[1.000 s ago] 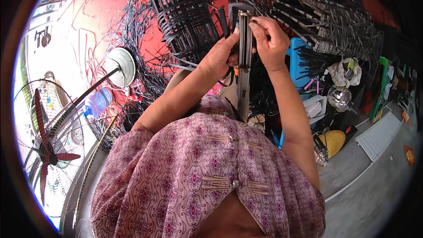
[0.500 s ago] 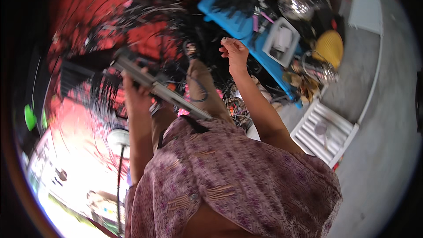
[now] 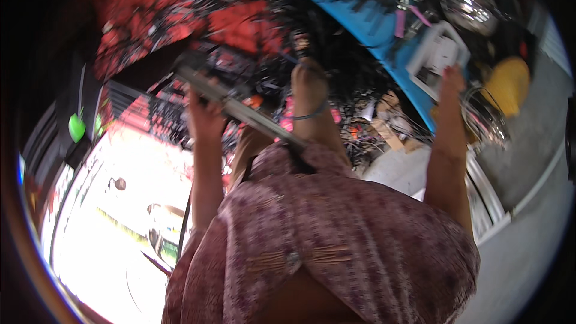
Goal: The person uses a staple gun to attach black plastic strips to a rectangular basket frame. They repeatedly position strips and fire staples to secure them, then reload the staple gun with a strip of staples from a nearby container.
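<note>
My left hand is wrapped round a long grey metal bar with a darker, blocky far end. The bar slants from beyond that hand down toward my lap; what kind of tool it is, I cannot make out. Out to the right, my right hand reaches over the near edge of a small white tray with a pale, roundish item inside. Motion smears its fingers, so whether they touch anything does not show. The tray stands on a blue tabletop.
Pink-handled tools and a shiny metal bowl lie around the tray. A yellow object and looped wire are beyond my right forearm. Dark strips litter the red surface. A white slatted rack stands on the grey floor.
My right hand has moved right, from beside the blue tabletop's edge to the white tray. The left hand keeps its hold on the bar. The whole view has shifted.
</note>
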`<state>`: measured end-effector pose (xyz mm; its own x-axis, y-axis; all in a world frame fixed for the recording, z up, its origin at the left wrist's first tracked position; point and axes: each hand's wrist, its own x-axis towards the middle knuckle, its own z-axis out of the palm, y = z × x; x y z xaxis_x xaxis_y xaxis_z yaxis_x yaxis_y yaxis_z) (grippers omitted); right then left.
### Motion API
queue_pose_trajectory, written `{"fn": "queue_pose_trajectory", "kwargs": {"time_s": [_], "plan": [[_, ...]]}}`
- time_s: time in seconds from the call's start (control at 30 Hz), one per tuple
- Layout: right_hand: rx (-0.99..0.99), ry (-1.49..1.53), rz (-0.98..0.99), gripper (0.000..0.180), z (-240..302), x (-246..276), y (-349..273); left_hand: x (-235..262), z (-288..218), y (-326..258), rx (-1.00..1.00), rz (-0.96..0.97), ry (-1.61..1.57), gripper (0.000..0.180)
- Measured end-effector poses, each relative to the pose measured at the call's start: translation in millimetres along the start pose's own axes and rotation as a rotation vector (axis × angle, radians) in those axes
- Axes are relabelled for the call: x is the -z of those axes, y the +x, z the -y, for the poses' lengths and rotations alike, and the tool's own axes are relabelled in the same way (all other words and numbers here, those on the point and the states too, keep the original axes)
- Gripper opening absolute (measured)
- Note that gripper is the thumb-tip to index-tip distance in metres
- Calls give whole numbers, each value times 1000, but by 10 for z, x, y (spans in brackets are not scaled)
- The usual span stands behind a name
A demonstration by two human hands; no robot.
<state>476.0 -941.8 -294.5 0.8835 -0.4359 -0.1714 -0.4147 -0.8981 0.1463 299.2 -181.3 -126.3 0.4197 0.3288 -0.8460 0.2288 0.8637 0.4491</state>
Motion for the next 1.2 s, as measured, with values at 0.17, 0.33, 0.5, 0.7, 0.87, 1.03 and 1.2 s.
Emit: {"fn": "queue_pose_trajectory", "kwargs": {"time_s": [0.17, 0.33, 0.5, 0.7, 0.87, 1.03, 1.2], "plan": [[29, 1289, 229, 37, 2091, 1166, -793, 32, -13, -94, -14, 184, -134, 47], [894, 1109, 632, 72, 3896, 2465, -2717, -133, -267, -337, -32, 180, -93, 43], [1563, 933, 616, 106, 5031, 3120, -3800, -27, -648, -743, -72, 173, -116, 46], [1923, 773, 457, 132, 5859, 3742, -4602, 394, -1256, -1399, -185, 298, -171, 43], [2107, 661, 490, 123, 6249, 4258, -5336, 878, -1684, -1857, -295, 368, -187, 43], [2000, 813, 629, 89, 6545, 4675, -5924, 1166, -2063, -2218, -392, 426, -173, 40], [1938, 1071, 585, 33, 6727, 4824, -6492, 1426, -2290, -2525, -508, 546, -299, 37]]}}
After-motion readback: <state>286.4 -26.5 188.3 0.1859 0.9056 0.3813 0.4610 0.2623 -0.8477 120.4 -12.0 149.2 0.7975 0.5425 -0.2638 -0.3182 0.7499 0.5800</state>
